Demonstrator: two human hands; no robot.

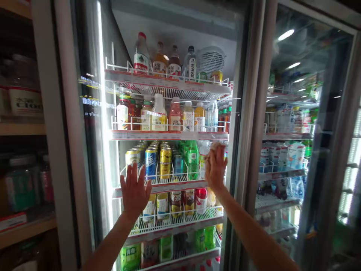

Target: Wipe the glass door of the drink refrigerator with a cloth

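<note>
A closed glass door (175, 22) of a lit drinks cooler fills the middle of the head view. My left hand (135, 192) is raised at the door's lower left, palm toward the glass with its fingers apart, and holds nothing. Higher up on the right side, my right hand (216, 167) is closed over a pale crumpled cloth (216, 145) at the glass. Only the cloth's upper edge shows past the fingers. Behind the hands stand drink cans (165, 162) and a green bottle (193, 160) on a wire shelf.
Bottles (159, 113) fill the cooler's upper shelves; cans and cartons (130, 256) stand lower down. A metal door frame (251, 113) separates this door from a second glass door (290, 94) on the right. Wooden shelves (22, 130) with bottles stand at the left.
</note>
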